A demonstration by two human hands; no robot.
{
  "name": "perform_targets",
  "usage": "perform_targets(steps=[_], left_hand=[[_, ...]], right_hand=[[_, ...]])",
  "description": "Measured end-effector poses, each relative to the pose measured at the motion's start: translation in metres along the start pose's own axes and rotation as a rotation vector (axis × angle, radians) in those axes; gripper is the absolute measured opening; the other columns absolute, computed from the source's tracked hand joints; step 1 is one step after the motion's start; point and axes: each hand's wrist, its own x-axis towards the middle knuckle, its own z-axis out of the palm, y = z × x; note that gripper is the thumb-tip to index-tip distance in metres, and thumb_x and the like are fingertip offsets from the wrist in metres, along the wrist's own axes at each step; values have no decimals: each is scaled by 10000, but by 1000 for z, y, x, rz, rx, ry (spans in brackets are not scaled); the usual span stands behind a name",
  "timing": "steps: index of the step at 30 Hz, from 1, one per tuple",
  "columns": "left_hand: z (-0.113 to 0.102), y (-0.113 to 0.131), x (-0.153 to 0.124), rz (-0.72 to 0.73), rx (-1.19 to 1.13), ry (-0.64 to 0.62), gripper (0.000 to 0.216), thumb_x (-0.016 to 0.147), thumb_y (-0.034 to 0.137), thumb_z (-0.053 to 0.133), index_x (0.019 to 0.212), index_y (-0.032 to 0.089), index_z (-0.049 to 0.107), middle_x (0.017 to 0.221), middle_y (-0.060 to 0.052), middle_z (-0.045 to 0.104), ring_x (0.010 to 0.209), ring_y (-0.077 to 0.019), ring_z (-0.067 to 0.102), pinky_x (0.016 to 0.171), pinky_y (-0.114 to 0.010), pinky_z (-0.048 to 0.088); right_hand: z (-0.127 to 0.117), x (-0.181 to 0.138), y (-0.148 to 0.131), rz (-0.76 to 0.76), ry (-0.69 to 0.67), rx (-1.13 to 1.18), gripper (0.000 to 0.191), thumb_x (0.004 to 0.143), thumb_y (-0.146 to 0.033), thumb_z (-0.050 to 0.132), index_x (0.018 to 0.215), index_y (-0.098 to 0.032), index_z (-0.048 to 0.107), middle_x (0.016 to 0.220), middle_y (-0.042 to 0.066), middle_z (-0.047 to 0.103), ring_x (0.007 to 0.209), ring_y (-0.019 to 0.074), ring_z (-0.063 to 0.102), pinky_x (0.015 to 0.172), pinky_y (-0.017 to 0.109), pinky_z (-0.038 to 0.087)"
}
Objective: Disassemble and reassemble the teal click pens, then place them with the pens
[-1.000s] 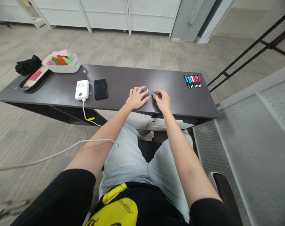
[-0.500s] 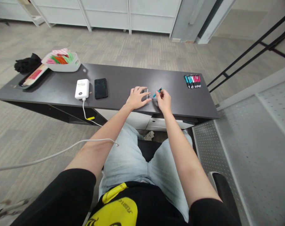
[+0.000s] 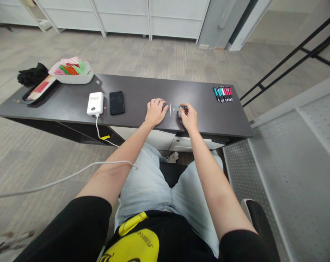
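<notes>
Teal pen part [image 3: 183, 107], one, in pinching right hand [image 3: 189, 116]; one white stick [image 3: 170, 110] beside left hand [image 3: 155, 112], grip unclear.

The dark grey table [image 3: 137, 87] is carrying a black tray [image 3: 46, 94], a white basket [image 3: 81, 78], a white power bank [image 3: 95, 103] and a black smartphone [image 3: 116, 102]; a thin white rod [image 3: 170, 110] is lying well apart from a row of pens [image 3: 223, 94].

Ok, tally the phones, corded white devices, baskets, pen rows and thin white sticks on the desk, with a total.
Phone: 1
Corded white device: 1
Basket: 1
Pen row: 1
Thin white stick: 1
Total: 5
</notes>
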Motion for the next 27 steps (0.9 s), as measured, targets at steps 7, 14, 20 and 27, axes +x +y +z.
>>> perform_targets(steps=[7,14,20,27], left_hand=[[9,-11,7,-153,-167,140,246,1234,384,577,1307,276,786,1588,-173,760,1569,-422,609,1369,-609,430],[14,-36,20,-251,-419,298,419,1280,334,419,1058,256,766,1296,-140,843,1379,-341,735,1380,-542,450],[12,-36,22,-270,-444,326,403,1262,270,428,1012,260,744,1233,-124,862,1299,-317,772,1350,-518,473],[11,-35,21,-275,-473,327,342,1237,270,474,1032,271,747,1192,-120,875,1252,-330,777,1287,-525,513]], right_hand=[[1,0,-1,19,-45,-73,177,1005,-409,729,1126,-332,833,1236,112,880,1003,352,772,1134,599,641],[1,-7,-11,3,-170,-347,98,1037,-323,804,1131,-299,815,1303,140,820,1262,364,685,1176,582,479],[3,-8,-14,3,-172,-379,86,1049,-301,780,1132,-293,802,1295,148,796,1272,362,689,1144,550,456],[-1,-6,-15,51,-90,-291,139,1077,-328,658,1189,-295,734,1299,153,801,1241,357,686,1145,526,467]])
